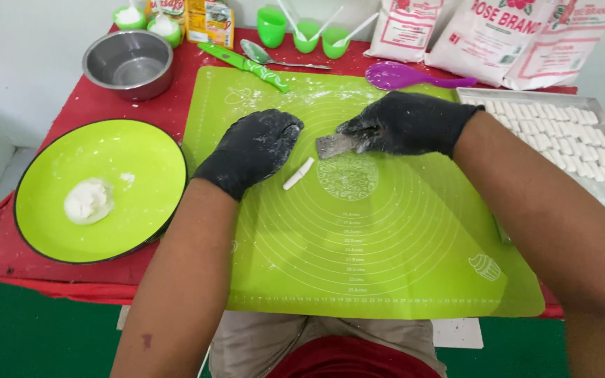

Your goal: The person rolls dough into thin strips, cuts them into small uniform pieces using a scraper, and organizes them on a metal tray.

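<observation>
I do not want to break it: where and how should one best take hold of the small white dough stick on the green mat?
Pinch the dough stick at its middle, across its thin width, coming from above. It lies flat and slanted on the mat, free beside the left hand, so both long sides are open.

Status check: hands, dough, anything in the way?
Left hand empty, resting beside dough strip. Right hand grips metal scraper. Strip lies free on green mat; nothing blocks it.

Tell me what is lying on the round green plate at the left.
On the green plate sits one white dough lump, with a small white smear beside it. The plate under the lump is hidden.
</observation>
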